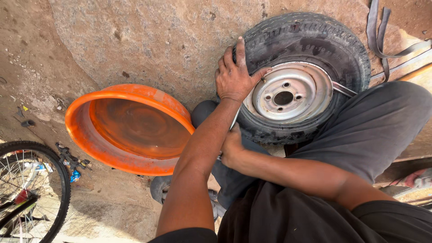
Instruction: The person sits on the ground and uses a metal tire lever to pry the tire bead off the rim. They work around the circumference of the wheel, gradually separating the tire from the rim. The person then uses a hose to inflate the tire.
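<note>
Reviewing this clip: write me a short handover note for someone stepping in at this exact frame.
Left hand: pressed flat on the tyre where it meets the rim, fingers spread, holding nothing.
Right hand: gripped around a metal tyre lever at the wheel's near edge.
A second lever is wedged at the rim's right side.
The wheel leans between the person's legs. An orange basin holding water stands to the left, with a bicycle wheel further left.
Done: both levers are in place. Left: the tyre still sits on the rim, so it is not off yet.
</note>
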